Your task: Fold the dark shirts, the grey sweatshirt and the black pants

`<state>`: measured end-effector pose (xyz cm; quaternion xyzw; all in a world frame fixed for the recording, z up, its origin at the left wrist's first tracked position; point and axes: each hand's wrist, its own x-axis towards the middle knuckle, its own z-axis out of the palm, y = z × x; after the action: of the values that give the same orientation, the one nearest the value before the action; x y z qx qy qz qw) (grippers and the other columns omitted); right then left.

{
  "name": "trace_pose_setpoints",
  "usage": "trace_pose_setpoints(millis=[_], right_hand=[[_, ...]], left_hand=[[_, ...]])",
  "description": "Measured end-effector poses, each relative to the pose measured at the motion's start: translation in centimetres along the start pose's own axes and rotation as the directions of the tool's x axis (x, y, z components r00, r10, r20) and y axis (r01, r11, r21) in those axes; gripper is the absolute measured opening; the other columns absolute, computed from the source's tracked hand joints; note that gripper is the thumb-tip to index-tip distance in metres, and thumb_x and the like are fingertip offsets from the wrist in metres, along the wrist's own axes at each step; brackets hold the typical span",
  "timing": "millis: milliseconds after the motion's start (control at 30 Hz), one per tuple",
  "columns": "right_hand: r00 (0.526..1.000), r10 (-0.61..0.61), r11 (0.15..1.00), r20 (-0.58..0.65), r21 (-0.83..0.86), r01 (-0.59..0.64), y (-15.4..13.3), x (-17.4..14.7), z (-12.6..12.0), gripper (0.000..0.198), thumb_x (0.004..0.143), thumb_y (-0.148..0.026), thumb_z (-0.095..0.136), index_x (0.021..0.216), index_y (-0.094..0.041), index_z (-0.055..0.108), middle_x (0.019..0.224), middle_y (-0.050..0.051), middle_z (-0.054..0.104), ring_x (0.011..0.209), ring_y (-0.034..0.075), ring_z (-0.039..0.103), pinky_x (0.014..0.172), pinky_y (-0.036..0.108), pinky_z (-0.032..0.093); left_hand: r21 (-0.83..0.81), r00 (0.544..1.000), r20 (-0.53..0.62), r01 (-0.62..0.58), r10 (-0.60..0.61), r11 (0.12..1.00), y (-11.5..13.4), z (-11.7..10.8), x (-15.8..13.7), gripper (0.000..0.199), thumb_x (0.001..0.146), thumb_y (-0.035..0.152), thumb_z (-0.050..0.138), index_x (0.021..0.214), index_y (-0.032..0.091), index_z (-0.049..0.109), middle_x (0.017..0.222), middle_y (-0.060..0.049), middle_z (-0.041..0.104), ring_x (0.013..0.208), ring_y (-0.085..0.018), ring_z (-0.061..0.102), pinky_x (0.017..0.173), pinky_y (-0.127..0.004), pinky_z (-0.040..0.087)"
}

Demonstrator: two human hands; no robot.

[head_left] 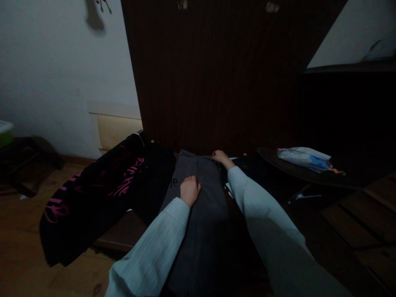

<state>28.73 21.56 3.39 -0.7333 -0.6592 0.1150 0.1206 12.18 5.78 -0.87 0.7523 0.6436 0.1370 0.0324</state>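
A long piece of dark grey clothing, which looks like a pair of trousers, lies lengthwise in front of me with black lettering at its left edge. My left hand is on its middle, fingers curled in against the cloth. Farther up, my right hand pinches the top right corner of the trousers between thumb and fingers. The lower end runs toward me into shadow between my sleeves. Left of the trousers lies black cloth with pink writing, touched by neither hand.
A tall dark wooden panel rises behind the clothing. On a rounded dark shelf at right lies a clear and blue plastic packet. A dark stool with a green container stands far left on the wooden floor.
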Motion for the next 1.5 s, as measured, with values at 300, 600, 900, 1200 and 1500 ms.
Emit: trace_pose_setpoints(millis=[300, 600, 900, 1200, 1500], right_hand=[[0.984, 0.057, 0.998, -0.172, -0.008, -0.059, -1.4, -0.7, 1.7, 0.031, 0.081, -0.017, 0.045, 0.109, -0.012, 0.055, 0.105, 0.016, 0.062, 0.098, 0.022, 0.058, 0.075, 0.027, 0.044], [0.996, 0.037, 0.992, -0.085, -0.114, -0.047, -3.4, -1.6, 1.9, 0.031, 0.08, -0.02, 0.048, 0.11, -0.014, 0.054, 0.108, 0.015, 0.061, 0.1, 0.023, 0.058, 0.078, 0.03, 0.045], [0.999, 0.025, 0.978, -0.035, -0.204, -0.032, -1.0, -0.8, -0.1, 0.03, 0.076, -0.008, 0.047, 0.103, -0.013, 0.062, 0.107, 0.017, 0.06, 0.101, 0.026, 0.057, 0.079, 0.031, 0.044], [0.986, 0.019, 0.987, -0.164, -0.154, -0.045, -1.8, -1.5, 0.6, 0.034, 0.081, -0.009, 0.037, 0.109, -0.014, 0.055, 0.112, 0.017, 0.054, 0.097, 0.023, 0.058, 0.074, 0.029, 0.045], [0.992, -0.084, 0.978, -0.089, 0.184, 0.1, -5.7, -1.7, 4.1, 0.025, 0.082, -0.035, 0.048, 0.082, -0.015, 0.063, 0.089, 0.011, 0.067, 0.088, 0.019, 0.061, 0.072, 0.023, 0.042]], left_hand=[[-0.004, 1.0, -0.014, -0.006, 0.006, 1.0, 0.0, 0.0, -0.1, 0.021, 0.083, 0.031, 0.045, 0.092, 0.013, 0.052, 0.091, -0.01, 0.06, 0.09, -0.022, 0.055, 0.074, -0.028, 0.042], [-0.002, 1.0, 0.004, 0.007, -0.007, 1.0, 0.1, -0.1, -0.1, 0.021, 0.083, 0.03, 0.045, 0.093, 0.013, 0.051, 0.092, -0.01, 0.06, 0.091, -0.022, 0.055, 0.074, -0.029, 0.042], [0.008, 1.0, 0.006, 0.013, -0.013, 1.0, 0.1, 0.0, -0.1, 0.021, 0.083, 0.031, 0.045, 0.092, 0.013, 0.051, 0.091, -0.01, 0.06, 0.092, -0.021, 0.055, 0.074, -0.028, 0.042], [0.011, 1.0, -0.019, -0.001, 0.001, 1.0, 0.0, 0.2, -0.1, 0.021, 0.083, 0.03, 0.044, 0.092, 0.012, 0.052, 0.09, -0.01, 0.06, 0.09, -0.023, 0.055, 0.073, -0.03, 0.043], [0.01, 1.0, 0.001, 0.011, -0.011, 1.0, 0.1, 0.1, -0.1, 0.021, 0.084, 0.03, 0.044, 0.092, 0.013, 0.051, 0.09, -0.011, 0.059, 0.092, -0.022, 0.055, 0.073, -0.029, 0.043]])
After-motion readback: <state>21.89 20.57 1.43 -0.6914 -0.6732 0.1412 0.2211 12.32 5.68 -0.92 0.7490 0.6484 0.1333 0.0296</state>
